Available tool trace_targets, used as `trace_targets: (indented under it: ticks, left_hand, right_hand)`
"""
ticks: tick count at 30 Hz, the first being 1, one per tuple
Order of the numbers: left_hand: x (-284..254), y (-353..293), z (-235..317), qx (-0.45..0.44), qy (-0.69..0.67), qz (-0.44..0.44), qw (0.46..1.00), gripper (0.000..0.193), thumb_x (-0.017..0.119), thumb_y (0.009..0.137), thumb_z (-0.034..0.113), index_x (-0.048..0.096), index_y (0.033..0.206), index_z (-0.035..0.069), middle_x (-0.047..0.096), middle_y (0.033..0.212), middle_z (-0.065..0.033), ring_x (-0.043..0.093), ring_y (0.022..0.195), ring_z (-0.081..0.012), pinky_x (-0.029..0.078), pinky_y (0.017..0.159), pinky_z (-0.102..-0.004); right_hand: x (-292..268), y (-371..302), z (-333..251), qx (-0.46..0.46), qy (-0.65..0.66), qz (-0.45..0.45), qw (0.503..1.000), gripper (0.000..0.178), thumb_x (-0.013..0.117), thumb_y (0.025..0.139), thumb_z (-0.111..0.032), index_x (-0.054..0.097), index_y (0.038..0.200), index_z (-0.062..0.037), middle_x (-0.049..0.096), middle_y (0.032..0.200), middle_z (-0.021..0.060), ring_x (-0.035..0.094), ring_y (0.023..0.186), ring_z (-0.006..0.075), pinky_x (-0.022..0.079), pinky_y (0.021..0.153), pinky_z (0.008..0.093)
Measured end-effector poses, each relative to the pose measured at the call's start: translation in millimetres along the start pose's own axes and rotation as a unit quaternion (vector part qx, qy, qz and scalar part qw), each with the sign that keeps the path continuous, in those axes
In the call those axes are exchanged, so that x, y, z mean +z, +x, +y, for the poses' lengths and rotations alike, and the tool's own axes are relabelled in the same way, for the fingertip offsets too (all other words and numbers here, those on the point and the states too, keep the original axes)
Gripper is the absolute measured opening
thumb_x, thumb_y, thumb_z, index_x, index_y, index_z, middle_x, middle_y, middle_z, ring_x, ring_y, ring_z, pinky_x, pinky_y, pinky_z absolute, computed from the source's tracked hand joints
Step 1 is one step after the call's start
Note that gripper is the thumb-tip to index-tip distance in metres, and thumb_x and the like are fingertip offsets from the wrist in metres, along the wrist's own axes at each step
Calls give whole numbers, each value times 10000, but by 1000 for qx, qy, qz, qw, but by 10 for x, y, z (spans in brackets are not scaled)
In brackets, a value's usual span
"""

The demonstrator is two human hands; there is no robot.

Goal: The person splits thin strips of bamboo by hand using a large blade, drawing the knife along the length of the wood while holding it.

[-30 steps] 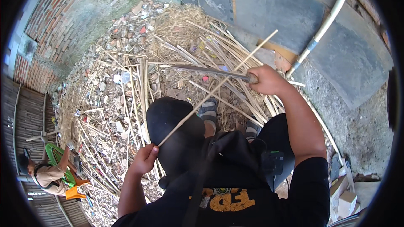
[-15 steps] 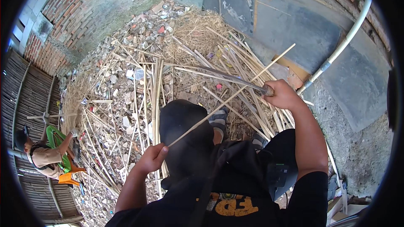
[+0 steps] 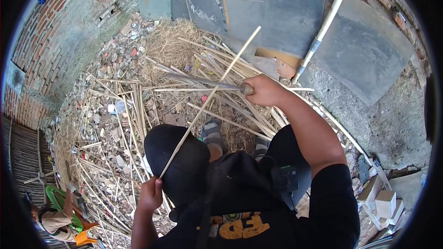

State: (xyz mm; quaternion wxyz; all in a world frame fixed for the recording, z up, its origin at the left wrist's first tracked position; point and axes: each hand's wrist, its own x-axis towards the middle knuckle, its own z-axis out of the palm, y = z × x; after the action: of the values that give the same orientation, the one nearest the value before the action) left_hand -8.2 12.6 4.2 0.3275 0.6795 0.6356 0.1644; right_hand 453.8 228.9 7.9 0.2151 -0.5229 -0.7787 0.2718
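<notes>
My left hand (image 3: 150,194) is closed round the lower end of a long, thin bamboo stick (image 3: 236,60). The stick slants up and away to the right, its far end free in the air. In my right hand (image 3: 265,90) is the handle of a long knife (image 3: 196,80), a machete by its look, with the grey blade pointing left. The blade crosses the stick near its middle; whether the two touch I cannot tell. My knee (image 3: 177,150), in black cloth, is beneath the stick's lower part.
Cut bamboo sticks (image 3: 226,106) and dry shavings (image 3: 170,44) lie over the rubble ahead. Grey boards (image 3: 277,7) and a pale pole (image 3: 328,18) lean at the right. A co-worker (image 3: 57,219) sits at the lower left by a woven wall. Cardboard boxes (image 3: 385,203) stand lower right.
My view has turned, so the surroundings appear shifted left. The stick now stands steeper in view, my left hand lower. Both hands keep their hold on the stick and machete.
</notes>
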Motion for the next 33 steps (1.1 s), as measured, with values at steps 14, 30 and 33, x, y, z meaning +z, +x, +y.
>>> trace_targets:
  ticks: [14,30,33]
  left_hand:
    - [71,-40,35,17,50,45,998,372,457,1048,286,515,806,10,535,614,-249,554,593,-486,392,527,-492]
    - [45,-15,7,12,60,30,998,426,457,1047,354,485,790,15,535,633,-242,553,632,-491,398,543,-502]
    - [25,-25,52,10,57,29,998,429,460,1046,360,488,792,15,525,616,-234,548,611,-485,396,535,-498]
  right_hand:
    - [99,-52,-251,-56,-147,-42,987,221,718,758,-178,672,933,-51,662,789,187,660,770,358,512,720,432]
    - [-126,10,62,35,-2,-24,999,298,748,767,-219,676,995,-41,665,826,209,655,826,384,507,742,449]
    - [-174,-3,55,58,-35,-17,998,293,745,778,-221,670,991,-33,661,829,212,653,815,380,508,744,446]
